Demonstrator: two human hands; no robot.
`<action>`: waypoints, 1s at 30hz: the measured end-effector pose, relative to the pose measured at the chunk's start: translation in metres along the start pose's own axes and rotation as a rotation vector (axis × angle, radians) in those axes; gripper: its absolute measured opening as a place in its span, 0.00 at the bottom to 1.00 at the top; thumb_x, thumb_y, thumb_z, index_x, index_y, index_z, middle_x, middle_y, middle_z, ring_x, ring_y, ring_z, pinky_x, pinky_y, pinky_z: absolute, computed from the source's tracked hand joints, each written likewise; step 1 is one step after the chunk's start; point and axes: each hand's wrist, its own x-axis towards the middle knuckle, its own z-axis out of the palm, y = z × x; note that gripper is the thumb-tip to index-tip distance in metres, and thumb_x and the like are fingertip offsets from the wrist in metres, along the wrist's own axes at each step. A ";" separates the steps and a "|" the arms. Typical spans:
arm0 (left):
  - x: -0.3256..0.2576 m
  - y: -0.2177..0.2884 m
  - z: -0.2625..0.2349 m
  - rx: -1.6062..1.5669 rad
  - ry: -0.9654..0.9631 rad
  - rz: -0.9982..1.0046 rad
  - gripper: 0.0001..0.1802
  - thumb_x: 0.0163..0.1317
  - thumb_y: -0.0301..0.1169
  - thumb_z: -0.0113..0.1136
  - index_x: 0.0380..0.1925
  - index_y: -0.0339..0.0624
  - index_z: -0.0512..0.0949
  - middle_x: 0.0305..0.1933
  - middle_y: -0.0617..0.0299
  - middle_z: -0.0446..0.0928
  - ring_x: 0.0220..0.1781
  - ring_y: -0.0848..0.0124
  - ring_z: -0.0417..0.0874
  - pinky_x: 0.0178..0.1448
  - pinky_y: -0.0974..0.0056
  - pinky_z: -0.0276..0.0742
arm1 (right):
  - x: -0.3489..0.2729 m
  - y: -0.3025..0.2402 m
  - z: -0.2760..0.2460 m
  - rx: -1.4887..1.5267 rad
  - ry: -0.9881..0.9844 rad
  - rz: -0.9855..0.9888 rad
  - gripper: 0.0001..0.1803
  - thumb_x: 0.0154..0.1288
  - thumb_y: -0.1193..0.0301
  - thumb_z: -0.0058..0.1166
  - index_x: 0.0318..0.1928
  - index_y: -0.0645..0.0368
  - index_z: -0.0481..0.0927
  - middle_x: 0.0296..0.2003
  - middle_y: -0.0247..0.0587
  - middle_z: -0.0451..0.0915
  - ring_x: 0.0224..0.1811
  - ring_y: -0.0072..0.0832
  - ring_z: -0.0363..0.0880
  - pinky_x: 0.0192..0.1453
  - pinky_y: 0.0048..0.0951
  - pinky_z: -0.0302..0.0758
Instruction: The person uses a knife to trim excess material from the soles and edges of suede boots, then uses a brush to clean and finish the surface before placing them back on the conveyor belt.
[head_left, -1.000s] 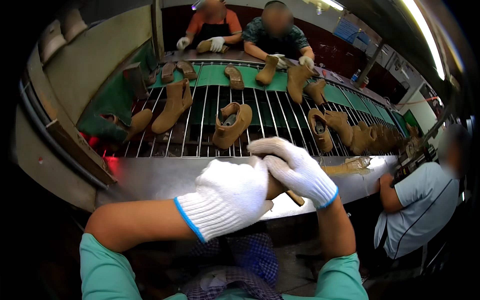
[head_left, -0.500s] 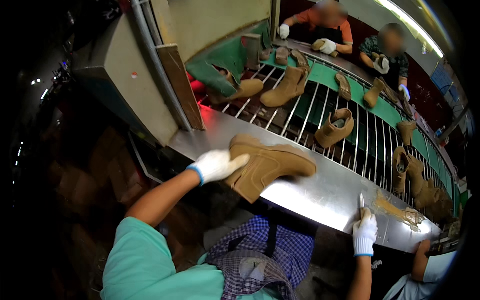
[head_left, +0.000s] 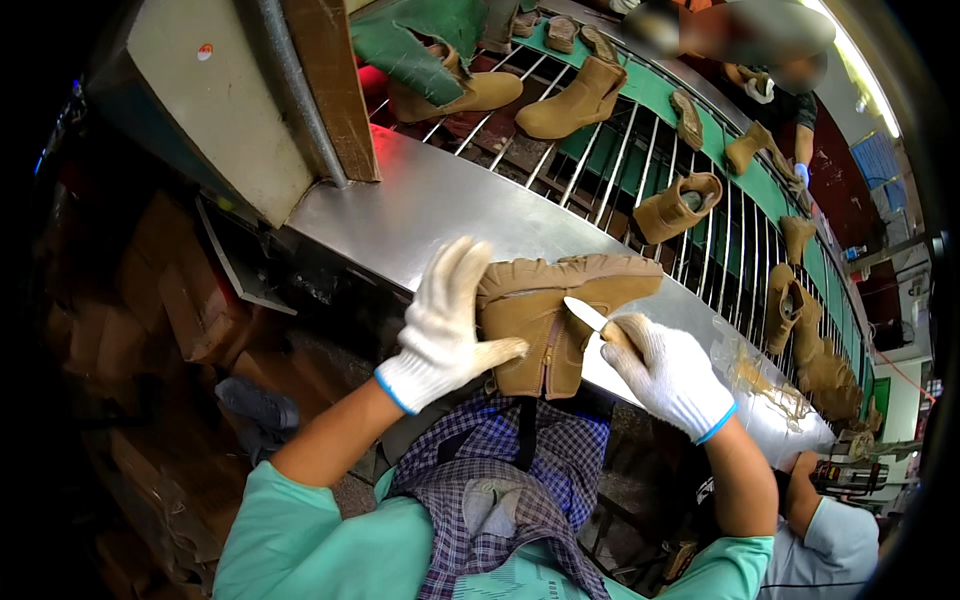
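Note:
A tan ankle boot (head_left: 535, 325) lies on its side across the front of a metal ledge (head_left: 400, 215), its sole edge away from me and its zip side showing. Beside its heel, my left hand (head_left: 440, 320) in a white knit glove has its fingers stretched and apart, the thumb touching the boot's shaft. My gloved right hand (head_left: 665, 375) grips a short-bladed knife (head_left: 586, 314). The blade lies over the boot near the zip, but whether it touches the leather I cannot tell.
Behind the ledge runs a conveyor of metal rods (head_left: 615, 165) carrying several tan boots (head_left: 680, 207). A pole (head_left: 300, 90) and a cabinet stand at the left. Co-workers sit across the conveyor; another person's arm (head_left: 803, 495) is at my right. Cardboard boxes (head_left: 190, 300) lie below left.
The boot has been turned over, so its zip side now shows. My left fingers have spread off it. My right hand has brought the knife left from the ledge to the boot.

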 end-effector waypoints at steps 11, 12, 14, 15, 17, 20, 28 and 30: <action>0.026 -0.012 0.016 -0.275 -0.264 -0.179 0.56 0.49 0.49 0.87 0.74 0.37 0.69 0.67 0.42 0.73 0.68 0.43 0.78 0.73 0.45 0.78 | 0.057 -0.019 0.032 0.351 -0.048 0.094 0.23 0.83 0.55 0.54 0.48 0.67 0.79 0.31 0.65 0.86 0.38 0.58 0.88 0.44 0.51 0.83; 0.028 -0.014 0.020 -0.281 -0.203 -0.123 0.56 0.50 0.48 0.87 0.74 0.37 0.69 0.67 0.42 0.74 0.68 0.43 0.79 0.73 0.45 0.79 | 0.052 -0.017 0.040 0.517 -0.071 0.167 0.22 0.83 0.55 0.54 0.49 0.67 0.80 0.33 0.66 0.86 0.40 0.58 0.89 0.47 0.51 0.83; 0.021 -0.019 0.026 -0.267 -0.130 -0.028 0.54 0.51 0.48 0.86 0.74 0.36 0.70 0.66 0.43 0.75 0.67 0.43 0.79 0.72 0.45 0.79 | 0.040 -0.049 0.047 0.109 0.085 0.048 0.20 0.83 0.58 0.54 0.48 0.67 0.77 0.27 0.57 0.86 0.28 0.51 0.88 0.35 0.49 0.84; 0.018 -0.020 0.026 -0.277 -0.120 -0.038 0.52 0.53 0.47 0.86 0.73 0.35 0.71 0.66 0.42 0.75 0.67 0.44 0.80 0.71 0.45 0.80 | 0.039 -0.059 0.047 0.106 0.074 0.038 0.18 0.82 0.60 0.56 0.49 0.66 0.77 0.27 0.58 0.85 0.28 0.51 0.88 0.34 0.50 0.84; 0.015 -0.020 0.030 -0.240 -0.049 -0.021 0.50 0.54 0.48 0.85 0.72 0.34 0.71 0.66 0.42 0.75 0.66 0.44 0.81 0.70 0.46 0.82 | 0.035 -0.069 0.049 0.046 0.110 -0.047 0.15 0.79 0.63 0.59 0.48 0.64 0.77 0.25 0.58 0.84 0.24 0.51 0.87 0.29 0.49 0.83; 0.012 -0.027 0.043 -0.232 0.036 0.057 0.46 0.59 0.49 0.82 0.70 0.33 0.74 0.67 0.42 0.75 0.63 0.45 0.84 0.65 0.48 0.86 | 0.022 -0.095 0.071 -0.164 0.216 -0.184 0.14 0.78 0.64 0.60 0.43 0.64 0.76 0.18 0.48 0.80 0.17 0.43 0.83 0.20 0.43 0.78; 0.023 -0.019 0.024 -0.130 -0.125 0.096 0.46 0.62 0.46 0.78 0.75 0.34 0.71 0.72 0.38 0.71 0.73 0.38 0.76 0.74 0.42 0.78 | 0.018 -0.040 0.017 0.021 -0.053 -0.040 0.18 0.81 0.57 0.54 0.50 0.62 0.78 0.27 0.57 0.85 0.30 0.54 0.88 0.36 0.53 0.84; 0.031 -0.012 0.016 -0.024 -0.155 0.125 0.48 0.59 0.46 0.80 0.74 0.34 0.71 0.71 0.38 0.72 0.75 0.37 0.74 0.77 0.41 0.75 | 0.009 -0.017 0.009 -0.028 0.011 0.022 0.19 0.81 0.56 0.53 0.51 0.60 0.80 0.28 0.56 0.86 0.31 0.54 0.89 0.38 0.53 0.84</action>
